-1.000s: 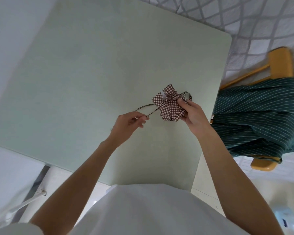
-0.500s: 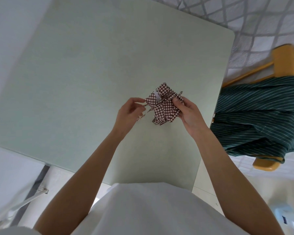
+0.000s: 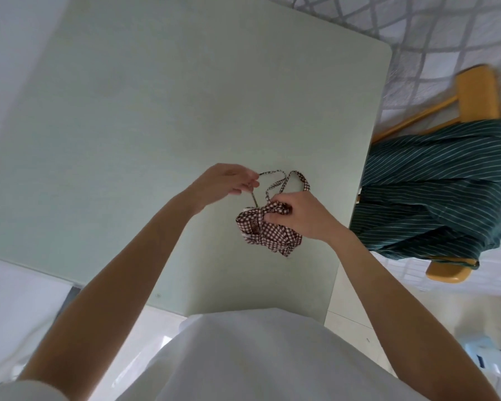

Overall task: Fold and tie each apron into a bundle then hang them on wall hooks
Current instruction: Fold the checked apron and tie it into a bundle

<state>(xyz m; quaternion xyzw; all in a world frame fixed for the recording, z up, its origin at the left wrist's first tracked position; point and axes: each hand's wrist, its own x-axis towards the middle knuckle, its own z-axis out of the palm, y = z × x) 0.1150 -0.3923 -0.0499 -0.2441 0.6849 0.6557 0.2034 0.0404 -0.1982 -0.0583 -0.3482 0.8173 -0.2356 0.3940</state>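
A small folded bundle of red-and-white checked apron [image 3: 268, 233] is held just above the pale green table [image 3: 156, 111]. My right hand [image 3: 300, 215] grips the top of the bundle, thumb pressed on the cloth. My left hand [image 3: 227, 180] pinches the apron's thin checked strap [image 3: 275, 182], which loops from the bundle up to my fingers and back over toward my right hand. A second apron, dark green with white stripes [image 3: 434, 186], lies draped over a chair to the right.
The yellow wooden chair [image 3: 475, 94] stands right of the table on a grey patterned rug [image 3: 417, 33]. My white shirt fills the bottom of the view. A white wall runs along the left.
The bundle has dropped lower and turned under my right hand. My left hand has moved up and away, drawing the strap out into a loop above the bundle.
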